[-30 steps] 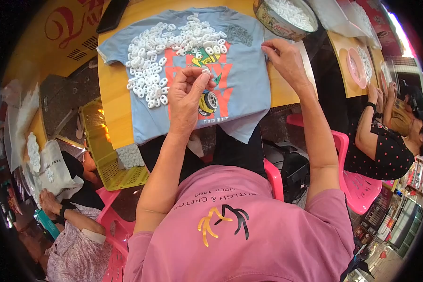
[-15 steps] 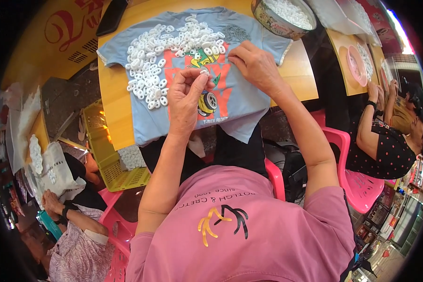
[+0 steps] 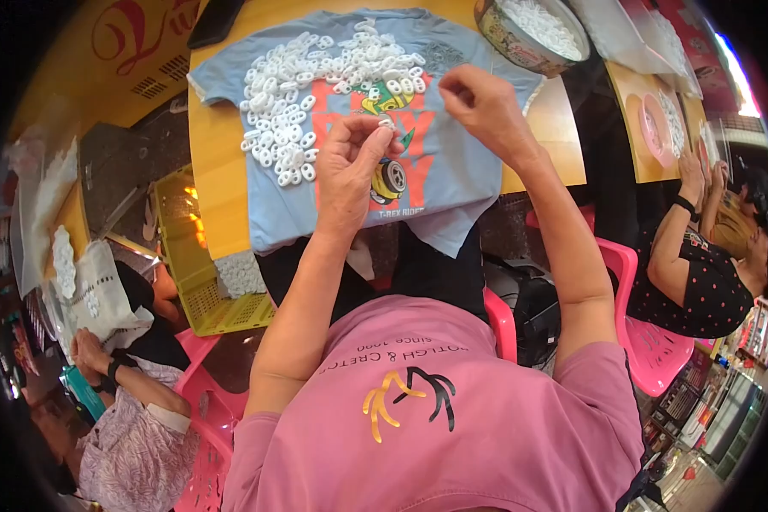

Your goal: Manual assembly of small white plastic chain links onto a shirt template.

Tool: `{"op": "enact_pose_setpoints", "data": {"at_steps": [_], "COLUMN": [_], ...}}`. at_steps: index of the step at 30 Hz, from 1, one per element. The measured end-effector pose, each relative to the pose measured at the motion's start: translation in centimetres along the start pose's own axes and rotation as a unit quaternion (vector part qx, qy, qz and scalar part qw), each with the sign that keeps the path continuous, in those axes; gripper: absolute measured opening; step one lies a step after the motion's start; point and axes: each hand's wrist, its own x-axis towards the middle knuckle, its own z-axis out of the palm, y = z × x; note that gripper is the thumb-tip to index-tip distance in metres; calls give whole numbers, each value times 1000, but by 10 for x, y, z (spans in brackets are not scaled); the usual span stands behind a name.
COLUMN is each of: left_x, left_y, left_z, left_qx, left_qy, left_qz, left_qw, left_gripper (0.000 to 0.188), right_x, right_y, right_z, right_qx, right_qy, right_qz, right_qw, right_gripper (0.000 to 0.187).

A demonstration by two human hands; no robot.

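My left hand (image 3: 348, 175) is pinched shut on a small white plastic oval piece (image 3: 386, 124) between thumb and fingers, over the printed middle of a light blue T-shirt (image 3: 277, 213). Up and to its right, my right hand (image 3: 489, 111) hovers with thumb and fingertips pressed together; whatever they hold, if anything, is too small to make out. Many white oval pieces (image 3: 275, 115), with two holes each, lie heaped across the shirt's left and upper parts. A little pile of dark thin metal bits (image 3: 444, 57) lies on the shirt just beyond my right hand.
The shirt covers a yellow table (image 3: 218, 179). A patterned tin bowl (image 3: 505, 38) of white pieces stands at far right, a dark phone (image 3: 216, 21) at far left. Low left is a yellow crate (image 3: 230, 320). People sit on pink chairs (image 3: 657, 350) at both sides.
My right hand has risen slightly away from the left, toward the dark metal bits. The left hand keeps its pinch on the white piece. The whole view has shifted a little.
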Motion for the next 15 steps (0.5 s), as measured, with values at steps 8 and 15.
{"op": "enact_pose_setpoints", "data": {"at_steps": [8, 15], "left_x": [1, -1], "left_y": [0, 3], "left_z": [1, 0], "left_qx": [-2, -29], "left_qy": [4, 14], "left_qz": [-4, -5], "left_qw": [1000, 999], "left_gripper": [13, 13], "right_x": [-8, -2], "right_y": [0, 0], "right_z": [6, -1], "right_qx": [22, 15], "right_qy": [56, 62], "right_qz": [52, 71], "right_qw": [997, 995], "right_gripper": [15, 14]}}
